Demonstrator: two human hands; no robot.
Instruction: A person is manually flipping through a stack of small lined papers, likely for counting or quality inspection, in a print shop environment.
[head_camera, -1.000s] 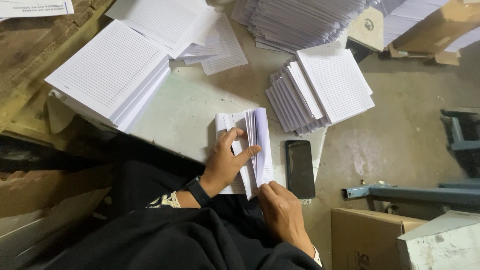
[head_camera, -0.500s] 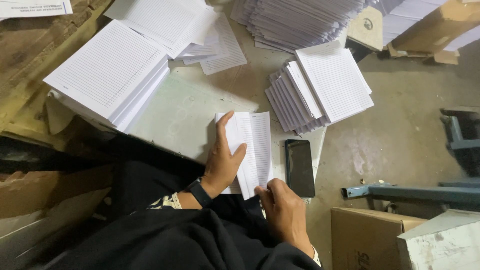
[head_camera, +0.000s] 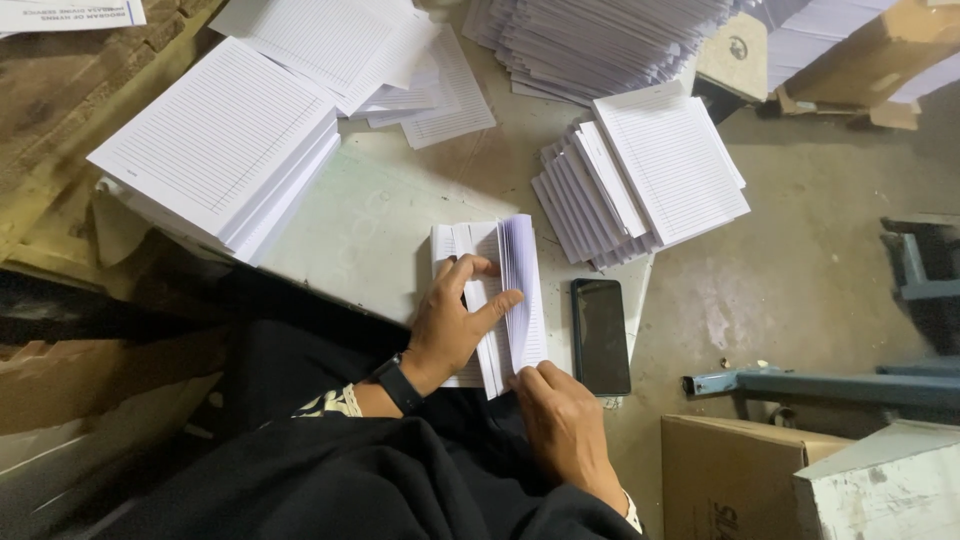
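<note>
Pale tabletop (head_camera: 370, 230): both hands' fingers (head_camera: 478, 268) clamp a fanned paper sheaf (head_camera: 515, 290) at its edge, phone (head_camera: 600, 335) beside.

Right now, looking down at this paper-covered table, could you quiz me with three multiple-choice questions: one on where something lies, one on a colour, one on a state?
1. Where does the phone lie?
A. Just right of the sheaf of sheets being handled
B. On top of the tall stack of lined paper
C. On the cardboard box

2. What colour is the band on the left wrist?
A. White
B. Black
C. Red

3. How do the sheets in the sheaf stand?
A. Rolled into a tube
B. Crumpled into a ball
C. Fanned apart at the edge

Answers:
1 A, the phone rests on the table beside the sheaf.
2 B, the band is black.
3 C, the left hand presses on it while the right hand is at its near corner, pages spread.
</note>
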